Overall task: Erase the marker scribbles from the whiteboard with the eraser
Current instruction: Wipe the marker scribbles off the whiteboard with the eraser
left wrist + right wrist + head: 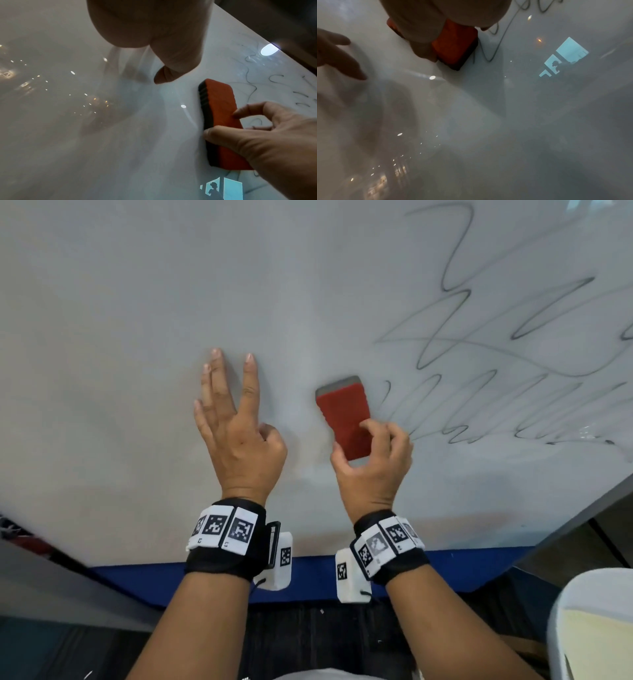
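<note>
A red eraser with a dark felt side lies flat on the whiteboard, its far end just left of the marker scribbles. My right hand pinches the eraser's near end between thumb and curled fingers. In the left wrist view the eraser shows its dark ribbed edge, with the right hand on it. The right wrist view has the eraser under my palm. My left hand rests on the board to the eraser's left, fingers straight and spread, holding nothing.
The scribbles fill the board's right part up to its right edge. The board's left and middle show only faint grey smears. A blue strip runs along the near edge. A pale chair back stands at lower right.
</note>
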A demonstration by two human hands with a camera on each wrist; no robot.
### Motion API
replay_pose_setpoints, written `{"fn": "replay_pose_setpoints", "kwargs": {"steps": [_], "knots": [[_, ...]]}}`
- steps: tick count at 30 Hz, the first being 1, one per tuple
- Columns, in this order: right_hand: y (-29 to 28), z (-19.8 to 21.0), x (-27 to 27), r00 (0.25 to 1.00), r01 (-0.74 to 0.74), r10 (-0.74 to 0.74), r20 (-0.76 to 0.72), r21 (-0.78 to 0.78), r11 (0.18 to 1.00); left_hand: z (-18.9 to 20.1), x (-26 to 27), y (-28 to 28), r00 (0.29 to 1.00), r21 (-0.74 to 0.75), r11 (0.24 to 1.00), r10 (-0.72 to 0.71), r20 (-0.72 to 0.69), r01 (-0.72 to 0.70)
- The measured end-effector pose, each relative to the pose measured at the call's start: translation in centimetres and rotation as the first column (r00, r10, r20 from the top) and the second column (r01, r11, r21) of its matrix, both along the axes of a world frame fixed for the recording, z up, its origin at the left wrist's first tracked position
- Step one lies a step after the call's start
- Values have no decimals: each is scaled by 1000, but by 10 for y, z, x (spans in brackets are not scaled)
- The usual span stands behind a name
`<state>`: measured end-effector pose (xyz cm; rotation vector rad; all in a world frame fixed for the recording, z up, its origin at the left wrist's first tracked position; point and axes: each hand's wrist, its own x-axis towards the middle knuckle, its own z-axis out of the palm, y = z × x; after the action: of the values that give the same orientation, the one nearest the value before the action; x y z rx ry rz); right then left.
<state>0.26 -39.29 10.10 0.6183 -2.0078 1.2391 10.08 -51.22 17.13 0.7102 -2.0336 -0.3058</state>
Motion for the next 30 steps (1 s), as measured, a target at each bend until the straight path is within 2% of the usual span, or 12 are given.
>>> {"fn": "replay_pose_setpoints", "kwargs": {"steps": [2, 6, 11, 13, 16, 17, 21, 23, 25, 28, 30], "knots": [[-2, 8, -5, 1000, 13, -12, 9, -31, 999, 0, -1, 2, 998, 3, 1000, -1, 64, 1], [4, 6, -6, 997, -46, 50, -62, 74, 996, -2, -8, 11, 971, -87, 995, -29, 236, 51], [17, 35, -37, 996, 60, -73, -57, -212, 975, 6, -29, 27, 951, -162, 985, 0, 311, 53], [13, 30, -29, 996, 35, -48, -72, -169, 985, 5, -36, 29, 949, -172, 984, 22, 314, 34], [13, 15, -19, 991, -64, 67, -115, 26, 998, 2, -39, 28, 951, -177, 984, 39, 306, 17], [17, 17, -22, 990, -72, 76, -118, 44, 996, 2, -40, 28, 951, -181, 983, 43, 306, 14], [27, 38, -40, 991, -7, -12, -131, -143, 990, 3, -38, 29, 947, -185, 983, 60, 316, 0], [24, 39, -39, 993, -6, -14, -119, -170, 985, 4, -36, 31, 954, -178, 984, 57, 295, -4], [21, 35, -34, 995, -20, 4, -103, -153, 988, 6, -37, 34, 961, -162, 987, 39, 273, 6], [27, 31, -33, 988, -67, 62, -139, -31, 997, 13, -45, 42, 961, -188, 981, 17, 277, 37], [35, 36, -40, 987, -50, 43, -153, -38, 998, 19, -50, 44, 958, -187, 981, 11, 285, 45]]}}
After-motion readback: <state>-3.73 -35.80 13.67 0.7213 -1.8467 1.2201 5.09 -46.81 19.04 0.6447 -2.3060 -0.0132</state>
